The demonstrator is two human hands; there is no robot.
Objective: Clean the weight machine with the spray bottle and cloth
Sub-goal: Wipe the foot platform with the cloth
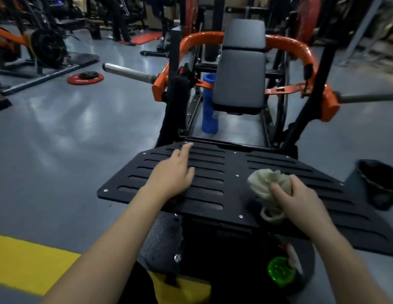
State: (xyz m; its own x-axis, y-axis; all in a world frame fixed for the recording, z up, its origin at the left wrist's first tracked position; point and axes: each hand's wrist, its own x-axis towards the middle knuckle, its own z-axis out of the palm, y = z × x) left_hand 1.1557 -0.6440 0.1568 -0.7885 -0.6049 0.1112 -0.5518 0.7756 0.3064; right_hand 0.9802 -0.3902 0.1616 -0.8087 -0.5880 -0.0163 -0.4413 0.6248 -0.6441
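- The weight machine [175, 62] has a black frame with orange arms and fills the middle of the view.
- Its black slotted footplate [230, 187] lies closest, and both hands are on it.
- The left hand [172, 174] is released. Palm lies flat on the left half of the footplate, fingers straight and pointing away toward the seat.
- The right hand [298, 198] grasps a bunched cream cloth [265, 183], with fingers and thumb curled around it.
- The cloth sits on the right half of the footplate, bulging out past the fingers toward the plate's centre. A loop of it hangs over the near edge under the right wrist.
- The cloth is apart from the left hand, with bare slotted plate between them.
- A green spray bottle [281, 270] with a white and red head is low on a dark surface below the footplate's near edge. It is just beside the right forearm and held by neither hand.
- A black padded seat [241, 84] stands upright beyond the footplate.
- A curved orange bar [285, 43] runs behind the seat.
- A blue cylinder [208, 110] stands just left of the seat, inside the frame.
- A steel bar sleeve [127, 72] sticks out from the machine's left side.
- A red weight plate [84, 80] lies on the grey floor, far left.
- A black bin [379, 183] is just past the footplate's right end.
- A yellow floor stripe [26, 260] is at lower left.
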